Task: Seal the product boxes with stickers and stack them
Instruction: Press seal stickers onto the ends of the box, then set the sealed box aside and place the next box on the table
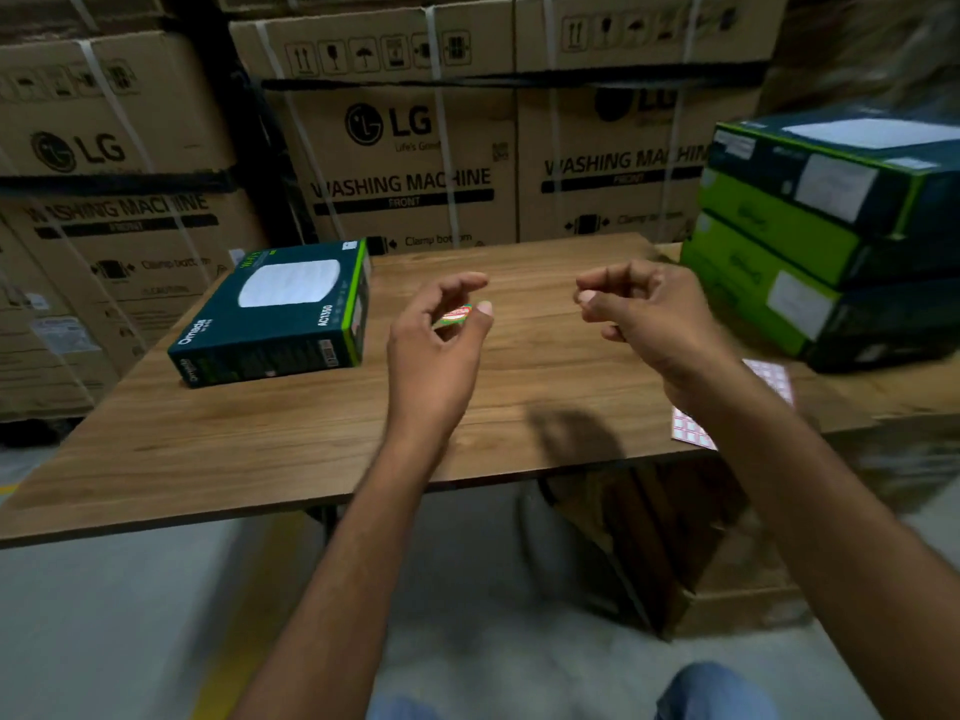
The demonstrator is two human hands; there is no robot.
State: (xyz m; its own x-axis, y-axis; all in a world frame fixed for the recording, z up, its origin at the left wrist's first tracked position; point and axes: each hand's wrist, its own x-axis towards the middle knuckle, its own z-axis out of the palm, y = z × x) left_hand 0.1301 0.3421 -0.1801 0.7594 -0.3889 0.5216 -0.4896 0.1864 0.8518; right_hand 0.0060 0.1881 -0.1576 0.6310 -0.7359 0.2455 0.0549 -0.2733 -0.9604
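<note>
Two bare hands are held above the brown wooden table (260, 444). A small round red, white and green sticker (457, 315) is pinched between the thumb and fingers of the left hand (441, 350); the right hand (639, 317) is curled, with nothing seen in it. One dark teal and green cardboard product box (275, 314) is laid flat at the table's left, a stack of three matching boxes (831, 231) is set at its right, and a pink-and-white sticker sheet (691, 432) is partly hidden under the right forearm.

Wooden table (260, 433) bears one box (275, 314), stacked boxes (831, 241), sticker sheet (691, 431).
</note>
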